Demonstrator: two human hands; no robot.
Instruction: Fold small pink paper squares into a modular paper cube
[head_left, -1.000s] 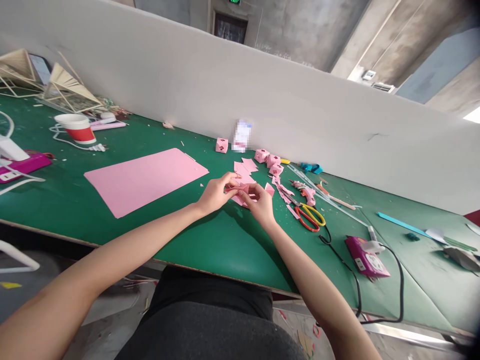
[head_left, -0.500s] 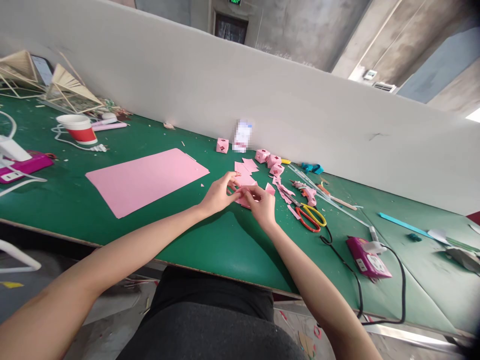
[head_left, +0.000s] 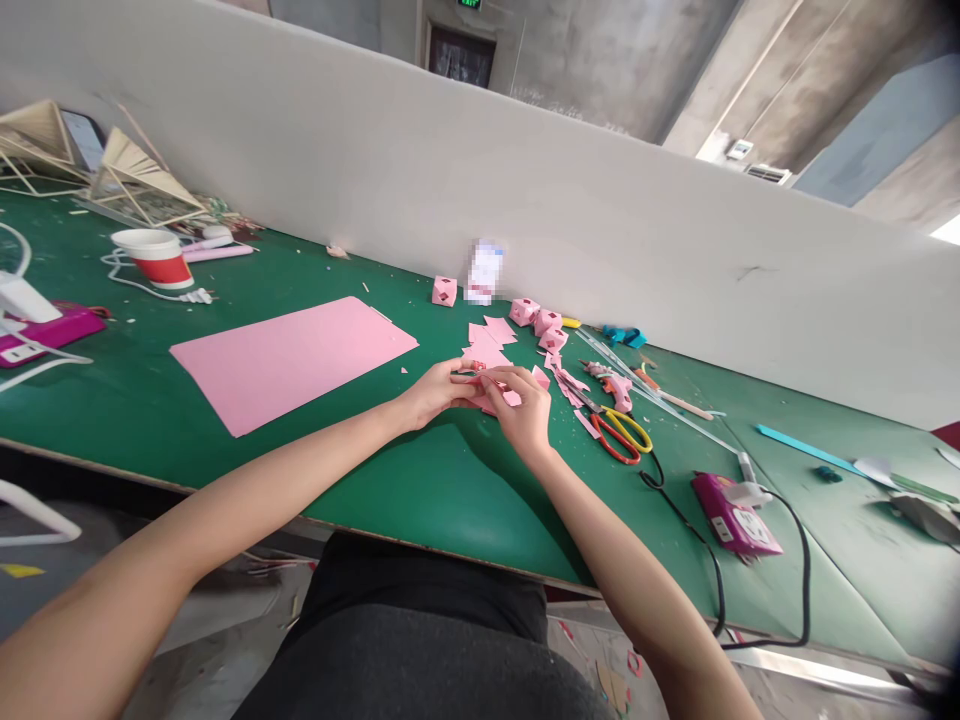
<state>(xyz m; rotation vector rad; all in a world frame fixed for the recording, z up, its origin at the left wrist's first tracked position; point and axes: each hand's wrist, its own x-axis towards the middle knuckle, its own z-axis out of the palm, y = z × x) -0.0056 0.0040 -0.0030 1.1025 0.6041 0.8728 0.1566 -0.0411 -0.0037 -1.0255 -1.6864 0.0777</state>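
Note:
My left hand and my right hand meet over the table, fingertips closed on a small piece of pink paper. Fingers cover much of that piece, so its exact shape is unclear. Cut pink paper pieces lie just beyond the hands. Several pink faceted paper shapes with dark diamond openings, one of them a lone pink block, stand near the partition. To the left lies a large pink paper sheet. Scissors with red and yellow handles rest right of my right hand.
A pink glue gun and clear glue sticks lie at the right. Farther right is a purple power strip with a black cord. A paper cup stands left. A phone leans against the grey partition.
My left hand has lowered slightly and its fingers have shifted under the pink paper. My right fingers have moved a little over it. Nothing else has moved.

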